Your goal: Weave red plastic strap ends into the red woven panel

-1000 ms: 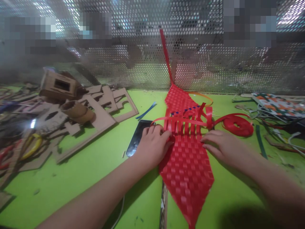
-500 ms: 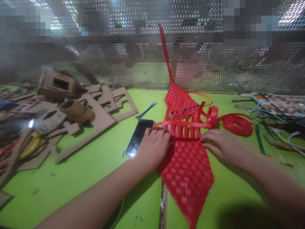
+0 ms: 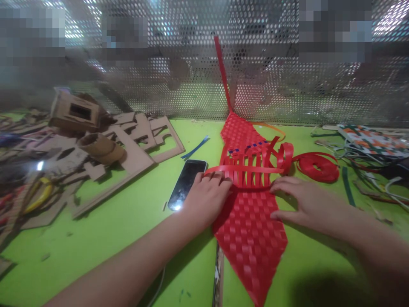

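A red woven piece (image 3: pixel 251 230) of flat plastic strips lies lengthwise on the green table, its near and far ends pointed. Between its two woven parts, several lengthwise strips (image 3: pixel 249 166) are exposed, with a loose red strip (image 3: pixel 249 169) arching across them. My left hand (image 3: pixel 207 196) is closed at the left edge of the weave, fingers curled over it; the thumb is mostly hidden. At the right edge, my right hand (image 3: pixel 303 202) is open, thumb apart from the fingers, fingertips beside the weave.
A phone (image 3: pixel 187 183) lies left of my left hand, near a blue strip (image 3: pixel 195 147). Cardboard pieces (image 3: pixel 137 157) are heaped at the left. A red strip coil (image 3: pixel 316 167) and cables (image 3: pixel 377 179) lie at the right. Perforated metal sheet (image 3: pixel 179 94) stands behind.
My right thumb has moved away from the fingers and toward me, opening the hand. The arching strip has dropped slightly nearer the weave. My left hand stays almost in place.
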Action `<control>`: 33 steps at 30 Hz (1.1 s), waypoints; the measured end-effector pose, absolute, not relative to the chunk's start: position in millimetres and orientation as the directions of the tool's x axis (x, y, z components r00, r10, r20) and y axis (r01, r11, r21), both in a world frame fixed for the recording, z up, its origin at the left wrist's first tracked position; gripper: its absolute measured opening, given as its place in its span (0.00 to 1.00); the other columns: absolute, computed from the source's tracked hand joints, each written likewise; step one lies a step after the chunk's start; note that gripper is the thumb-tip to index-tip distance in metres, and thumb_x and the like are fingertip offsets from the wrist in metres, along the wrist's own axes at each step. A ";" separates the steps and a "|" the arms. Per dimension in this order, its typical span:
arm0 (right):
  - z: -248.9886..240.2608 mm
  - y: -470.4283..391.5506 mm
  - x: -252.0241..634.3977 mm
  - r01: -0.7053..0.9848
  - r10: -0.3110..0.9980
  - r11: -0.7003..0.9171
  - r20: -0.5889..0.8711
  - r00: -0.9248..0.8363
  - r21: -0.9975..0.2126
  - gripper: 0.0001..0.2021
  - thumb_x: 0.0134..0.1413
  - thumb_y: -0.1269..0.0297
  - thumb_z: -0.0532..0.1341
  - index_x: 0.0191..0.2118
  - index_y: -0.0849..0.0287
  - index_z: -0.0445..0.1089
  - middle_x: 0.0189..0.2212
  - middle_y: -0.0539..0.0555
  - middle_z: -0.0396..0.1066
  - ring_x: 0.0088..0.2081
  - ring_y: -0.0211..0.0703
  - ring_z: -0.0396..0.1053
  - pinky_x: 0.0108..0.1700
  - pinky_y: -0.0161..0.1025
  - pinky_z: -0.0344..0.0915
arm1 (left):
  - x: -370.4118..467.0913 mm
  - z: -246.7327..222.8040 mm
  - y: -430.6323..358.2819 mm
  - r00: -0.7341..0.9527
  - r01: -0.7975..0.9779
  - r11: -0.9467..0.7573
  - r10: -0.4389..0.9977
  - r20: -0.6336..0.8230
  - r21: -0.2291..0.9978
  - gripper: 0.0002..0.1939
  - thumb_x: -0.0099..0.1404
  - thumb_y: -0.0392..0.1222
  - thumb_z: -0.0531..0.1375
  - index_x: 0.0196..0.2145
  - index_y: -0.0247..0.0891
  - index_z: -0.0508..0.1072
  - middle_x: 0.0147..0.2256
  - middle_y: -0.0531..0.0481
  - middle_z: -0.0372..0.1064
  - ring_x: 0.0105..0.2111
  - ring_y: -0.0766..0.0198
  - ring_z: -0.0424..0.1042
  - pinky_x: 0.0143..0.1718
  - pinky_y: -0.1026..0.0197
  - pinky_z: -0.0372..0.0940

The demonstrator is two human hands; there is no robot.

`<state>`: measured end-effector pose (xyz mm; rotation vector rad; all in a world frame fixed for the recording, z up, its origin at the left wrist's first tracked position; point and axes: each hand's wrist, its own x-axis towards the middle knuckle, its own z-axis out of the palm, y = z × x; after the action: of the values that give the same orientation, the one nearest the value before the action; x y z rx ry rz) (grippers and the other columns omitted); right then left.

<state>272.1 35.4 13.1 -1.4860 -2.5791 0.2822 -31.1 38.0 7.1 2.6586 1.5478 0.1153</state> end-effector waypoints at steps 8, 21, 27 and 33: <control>12.1 32.6 271.3 0.847 0.871 0.473 -0.019 -0.492 -0.243 0.20 0.55 0.50 0.74 0.50 0.52 0.78 0.55 0.59 0.79 0.52 0.60 0.79 0.52 0.54 0.77 | -30.7 5.2 38.5 0.491 0.865 -0.494 0.870 0.049 0.089 0.17 0.79 0.34 0.52 0.58 0.42 0.76 0.58 0.38 0.75 0.55 0.44 0.74 0.59 0.39 0.62; 12.2 32.2 271.1 0.858 0.881 0.428 -0.080 -0.466 -0.283 0.24 0.59 0.46 0.70 0.56 0.52 0.78 0.61 0.62 0.76 0.59 0.64 0.75 0.59 0.59 0.72 | -31.6 9.4 30.2 0.543 0.837 -0.544 0.839 0.032 0.048 0.22 0.82 0.58 0.51 0.55 0.40 0.74 0.59 0.36 0.73 0.55 0.44 0.73 0.59 0.39 0.63; 13.6 36.2 272.2 0.867 0.879 0.393 -0.151 -0.452 -0.305 0.25 0.58 0.45 0.70 0.56 0.51 0.78 0.61 0.61 0.75 0.59 0.65 0.74 0.60 0.60 0.71 | -30.3 10.2 29.9 0.547 0.834 -0.548 0.837 0.024 0.072 0.20 0.83 0.54 0.51 0.60 0.43 0.73 0.58 0.36 0.73 0.56 0.42 0.72 0.59 0.38 0.64; 14.9 34.7 270.6 0.877 0.885 0.365 -0.178 -0.431 -0.311 0.26 0.60 0.44 0.68 0.59 0.50 0.77 0.64 0.62 0.72 0.61 0.64 0.73 0.61 0.60 0.70 | -30.2 11.1 30.5 0.557 0.821 -0.554 0.830 0.019 0.136 0.19 0.83 0.54 0.52 0.63 0.52 0.74 0.60 0.37 0.71 0.58 0.39 0.71 0.58 0.36 0.63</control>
<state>270.6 34.7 14.9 -1.6647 -2.5797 0.5673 -30.2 30.5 11.1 2.6723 1.4227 0.1231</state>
